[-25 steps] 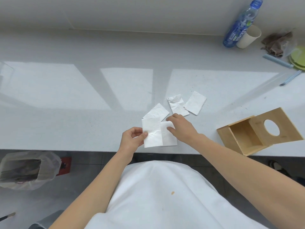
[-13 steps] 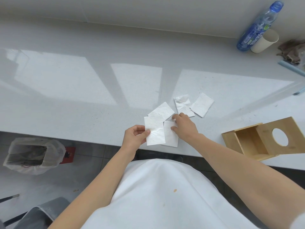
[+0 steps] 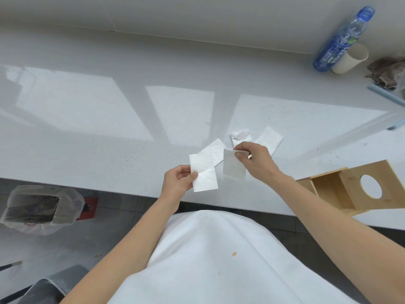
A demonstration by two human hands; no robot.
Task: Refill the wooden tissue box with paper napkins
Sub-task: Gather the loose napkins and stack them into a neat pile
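Note:
My left hand (image 3: 178, 181) pinches a folded white napkin (image 3: 203, 173) by its left edge, above the counter's front edge. My right hand (image 3: 255, 162) holds a second folded napkin (image 3: 233, 166) by its top edge; it hangs lifted off the counter. Three more napkins lie on the white counter behind: a flat one (image 3: 213, 150), a crumpled one (image 3: 240, 137) and a flat one (image 3: 269, 140). The wooden tissue box (image 3: 328, 187) lies open at the right, its lid (image 3: 392, 178) with a round hole swung aside. I see nothing inside the box.
A blue plastic bottle (image 3: 341, 40), a paper cup (image 3: 350, 59) and a brown rag (image 3: 385, 72) stand at the back right by the wall. A bin lined with a plastic bag (image 3: 41, 208) sits on the floor at the left. The counter (image 3: 87, 119) spreads wide to the left.
My right hand has picked the second napkin up off the counter, where it lay flat under my fingers before. The left hand keeps its napkin. The view has shifted a little.

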